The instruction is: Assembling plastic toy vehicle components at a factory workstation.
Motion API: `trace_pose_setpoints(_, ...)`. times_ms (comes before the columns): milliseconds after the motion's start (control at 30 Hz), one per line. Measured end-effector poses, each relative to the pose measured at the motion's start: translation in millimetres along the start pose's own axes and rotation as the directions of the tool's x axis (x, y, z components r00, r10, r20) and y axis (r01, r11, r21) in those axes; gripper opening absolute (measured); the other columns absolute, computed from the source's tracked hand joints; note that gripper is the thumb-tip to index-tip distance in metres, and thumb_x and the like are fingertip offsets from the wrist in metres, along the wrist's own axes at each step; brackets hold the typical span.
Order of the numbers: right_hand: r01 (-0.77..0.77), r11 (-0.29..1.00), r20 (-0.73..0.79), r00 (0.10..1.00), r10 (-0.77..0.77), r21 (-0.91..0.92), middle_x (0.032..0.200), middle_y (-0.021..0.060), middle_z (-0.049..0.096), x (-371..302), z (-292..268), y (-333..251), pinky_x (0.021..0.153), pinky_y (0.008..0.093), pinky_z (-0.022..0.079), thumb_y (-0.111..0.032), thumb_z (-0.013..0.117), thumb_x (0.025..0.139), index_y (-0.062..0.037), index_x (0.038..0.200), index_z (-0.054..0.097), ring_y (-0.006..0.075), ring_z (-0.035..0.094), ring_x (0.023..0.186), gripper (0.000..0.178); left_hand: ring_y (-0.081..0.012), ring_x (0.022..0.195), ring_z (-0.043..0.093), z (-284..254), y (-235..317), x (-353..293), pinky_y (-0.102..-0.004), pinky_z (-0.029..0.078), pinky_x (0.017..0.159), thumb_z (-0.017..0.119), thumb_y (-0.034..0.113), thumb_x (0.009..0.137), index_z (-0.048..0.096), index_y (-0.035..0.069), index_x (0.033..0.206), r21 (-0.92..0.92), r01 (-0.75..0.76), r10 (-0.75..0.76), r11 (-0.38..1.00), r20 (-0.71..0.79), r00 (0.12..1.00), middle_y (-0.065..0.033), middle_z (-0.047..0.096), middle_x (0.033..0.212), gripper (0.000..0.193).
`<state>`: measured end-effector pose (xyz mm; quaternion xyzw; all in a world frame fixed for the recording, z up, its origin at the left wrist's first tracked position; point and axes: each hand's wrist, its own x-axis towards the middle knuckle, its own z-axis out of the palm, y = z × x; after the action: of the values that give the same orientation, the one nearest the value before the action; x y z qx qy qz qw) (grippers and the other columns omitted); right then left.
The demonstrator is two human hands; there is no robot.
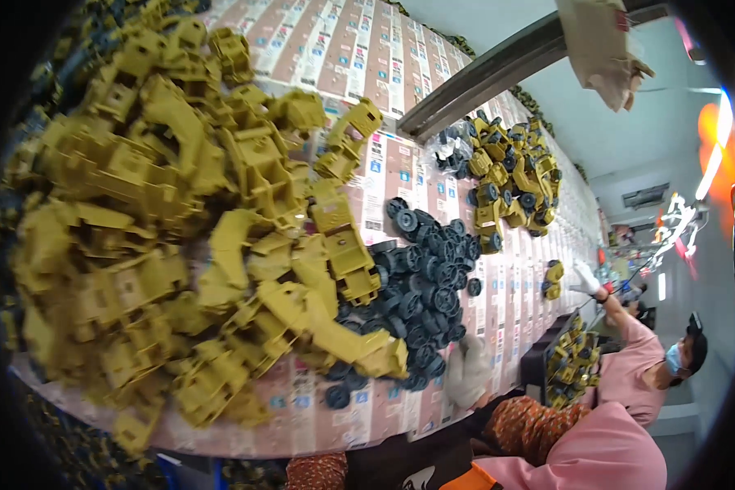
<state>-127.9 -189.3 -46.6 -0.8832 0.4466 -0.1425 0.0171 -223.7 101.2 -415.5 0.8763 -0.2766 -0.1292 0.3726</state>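
Gloved in pale grey, the right hand is by the near edge of the worktop, just beside a heap of dark wheels; how far its fingers open, and whether they grip anything, I cannot tell. Left hand is out of view, though a patterned sleeve shows at the lower edge. Yellow plastic parts pile high to the left, and wheeled yellow pieces lie beyond the heap. Farther right, a co-worker's white-gloved hand is near more yellow pieces
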Motion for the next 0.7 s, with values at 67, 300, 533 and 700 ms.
trace_pose_setpoints(67,0.015,1.000,0.037,0.999,-0.014,-0.014,0.090,0.0222,0.062,0,-4,0,0.075,0.0503,0.049,-0.001,0.061,0.091,0.0003,0.116,0.062,0.0411,0.060,0.083,0.025,-0.0398,0.108,0.070,45,50,-23,-0.0498,0.057,0.096,0.073,0.020,0.089,0.067,0.004,0.123,-0.094,0.016,-0.012,0.995,0.037,0.999,-0.0183,0.071,0.122,0.039)
trace_pose_setpoints(300,-0.061,0.997,0.139,0.989,0.054,0.052,0.104,0.0158,0.058,-11,2,25,0.082,0.0414,0.048,0.004,0.055,0.086,0.0022,0.125,0.059,0.0307,0.059,0.091,0.039,-0.0402,0.107,0.070,139,169,-63,-0.0500,0.056,0.095,0.072,0.020,0.089,0.067,0.004,0.123,-0.327,0.054,-0.012,0.943,0.129,0.992,-0.0184,0.071,0.120,0.038)
trace_pose_setpoints(533,-0.110,0.993,0.120,0.987,0.104,0.049,0.116,0.0144,0.061,-14,7,22,0.085,0.0371,0.049,-0.005,0.060,0.091,-0.0012,0.131,0.062,0.0245,0.060,0.095,0.040,-0.0405,0.106,0.070,202,256,-34,-0.0502,0.056,0.094,0.071,0.019,0.089,0.067,0.004,0.123,-0.497,0.075,-0.024,0.864,0.108,0.994,-0.0186,0.071,0.119,0.038)
trace_pose_setpoints(700,-0.023,0.998,0.136,0.991,0.014,0.063,0.106,0.0143,0.059,4,18,22,0.079,0.0388,0.048,-0.004,0.059,0.089,-0.0002,0.128,0.063,0.0261,0.059,0.088,0.040,-0.0407,0.105,0.070,227,278,-1,-0.0504,0.056,0.093,0.071,0.019,0.089,0.067,0.004,0.123,-0.579,0.044,-0.003,0.814,0.072,0.997,-0.0187,0.071,0.118,0.038)
